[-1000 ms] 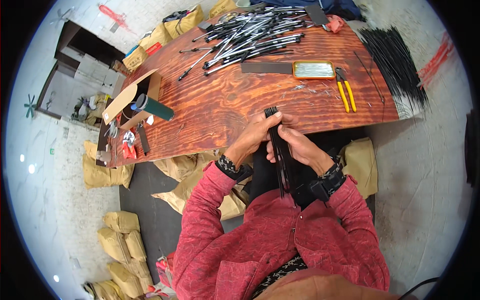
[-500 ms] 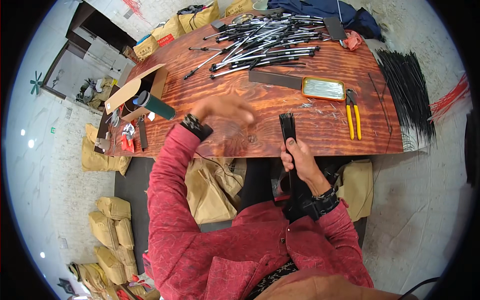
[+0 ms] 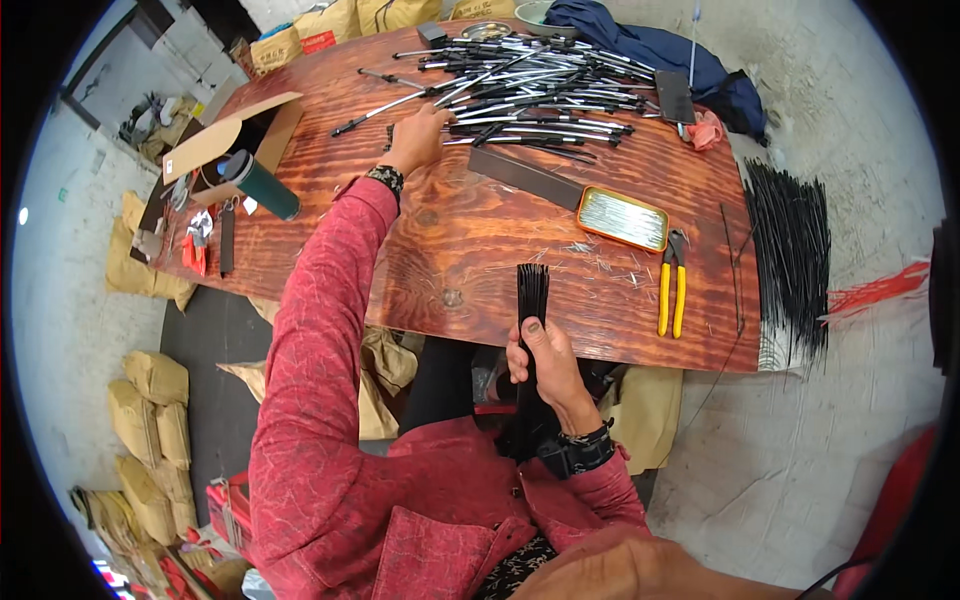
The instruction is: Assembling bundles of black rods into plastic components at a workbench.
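R hand (image 3: 543, 352) grips thin black rod bundle (image 3: 531, 290), upright

Open brown cardboard box (image 3: 235, 135) sits at the table's (image 3: 450, 240) left edge, flaps spread. Flat orange tin (image 3: 622, 218) with a silvery top lies near the middle — right of centre. Tan sacks (image 3: 330, 25) line the far edge — one with a red label (image 3: 318, 42).
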Motion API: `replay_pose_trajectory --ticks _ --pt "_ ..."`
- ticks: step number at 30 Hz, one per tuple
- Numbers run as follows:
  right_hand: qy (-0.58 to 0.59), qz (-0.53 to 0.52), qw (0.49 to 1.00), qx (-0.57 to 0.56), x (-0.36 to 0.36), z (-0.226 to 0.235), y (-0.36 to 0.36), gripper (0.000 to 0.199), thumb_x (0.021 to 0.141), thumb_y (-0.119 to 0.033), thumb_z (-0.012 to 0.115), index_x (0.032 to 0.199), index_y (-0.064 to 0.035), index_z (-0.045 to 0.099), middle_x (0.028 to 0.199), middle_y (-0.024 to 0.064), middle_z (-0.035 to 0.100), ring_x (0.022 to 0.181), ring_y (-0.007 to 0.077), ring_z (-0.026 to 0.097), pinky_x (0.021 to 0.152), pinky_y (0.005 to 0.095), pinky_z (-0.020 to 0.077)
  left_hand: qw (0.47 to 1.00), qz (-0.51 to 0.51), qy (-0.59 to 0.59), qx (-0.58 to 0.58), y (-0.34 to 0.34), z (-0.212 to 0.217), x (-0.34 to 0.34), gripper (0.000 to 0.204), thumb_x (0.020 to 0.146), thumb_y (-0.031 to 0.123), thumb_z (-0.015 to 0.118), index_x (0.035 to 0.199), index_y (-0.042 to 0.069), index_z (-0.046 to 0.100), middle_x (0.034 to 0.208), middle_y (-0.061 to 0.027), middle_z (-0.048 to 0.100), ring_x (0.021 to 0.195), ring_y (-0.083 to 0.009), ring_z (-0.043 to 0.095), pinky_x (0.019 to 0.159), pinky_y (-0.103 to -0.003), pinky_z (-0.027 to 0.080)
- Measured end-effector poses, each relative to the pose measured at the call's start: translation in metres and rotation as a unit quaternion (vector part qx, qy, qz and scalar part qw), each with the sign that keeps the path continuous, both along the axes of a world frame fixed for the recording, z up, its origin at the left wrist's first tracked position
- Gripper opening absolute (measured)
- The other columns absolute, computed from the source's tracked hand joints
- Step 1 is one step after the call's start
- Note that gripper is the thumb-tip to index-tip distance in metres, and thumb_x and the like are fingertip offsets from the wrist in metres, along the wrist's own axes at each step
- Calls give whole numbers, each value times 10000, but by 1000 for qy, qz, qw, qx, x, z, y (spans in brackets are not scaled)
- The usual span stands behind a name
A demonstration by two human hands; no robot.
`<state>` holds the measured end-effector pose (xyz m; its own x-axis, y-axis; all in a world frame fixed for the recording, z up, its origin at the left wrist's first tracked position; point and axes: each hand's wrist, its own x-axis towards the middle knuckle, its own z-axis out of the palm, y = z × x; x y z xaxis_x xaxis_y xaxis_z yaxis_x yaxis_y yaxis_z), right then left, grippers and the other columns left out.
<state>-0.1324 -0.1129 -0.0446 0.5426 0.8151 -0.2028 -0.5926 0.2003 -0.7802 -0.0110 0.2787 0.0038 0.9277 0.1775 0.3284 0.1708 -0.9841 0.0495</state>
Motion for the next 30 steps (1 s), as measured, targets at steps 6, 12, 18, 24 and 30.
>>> replay_pose_trajectory --ticks 6,12,18,24,30 --pt "-20 10 1000 15 1 1 1 449 1028 -489 527 997 -41 524 674 -9 485 545 88 486 531 256 453 993 75 -37 83 24 -2 -19 161 879 184 667 1006 88 647 992 -122 669 918 -346 662 753 -487 526" --pt "-39 -4 999 29 2 -5 -4 433 1032 -482 522 987 -51 524 676 -7 484 545 88 483 533 260 455 960 -33 -195 197 21 41 -63 90 866 168 669 934 111 652 888 -79 661 821 -297 623 705 -420 495" --pt "-50 -63 993 86 -5 1 -22 406 1049 -451 499 969 -53 518 719 32 541 544 99 498 543 264 462 966 -99 -186 152 -53 98 -170 153 864 130 684 1014 97 693 907 -69 667 847 -288 628 727 -398 492" --pt "-211 -96 966 113 -38 64 -32 416 1054 -449 483 955 -46 516 932 146 677 555 123 543 565 270 482 958 -193 -152 146 -121 122 -263 186 810 133 696 995 117 711 913 -36 662 846 -234 621 717 -369 481" --pt "-201 34 977 68 -61 39 -3 434 1054 -458 473 950 -40 525 1165 218 659 578 139 594 577 267 503 941 -303 -92 117 -165 120 -309 253 743 140 717 997 136 729 1027 -24 707 936 -231 645 804 -388 508"
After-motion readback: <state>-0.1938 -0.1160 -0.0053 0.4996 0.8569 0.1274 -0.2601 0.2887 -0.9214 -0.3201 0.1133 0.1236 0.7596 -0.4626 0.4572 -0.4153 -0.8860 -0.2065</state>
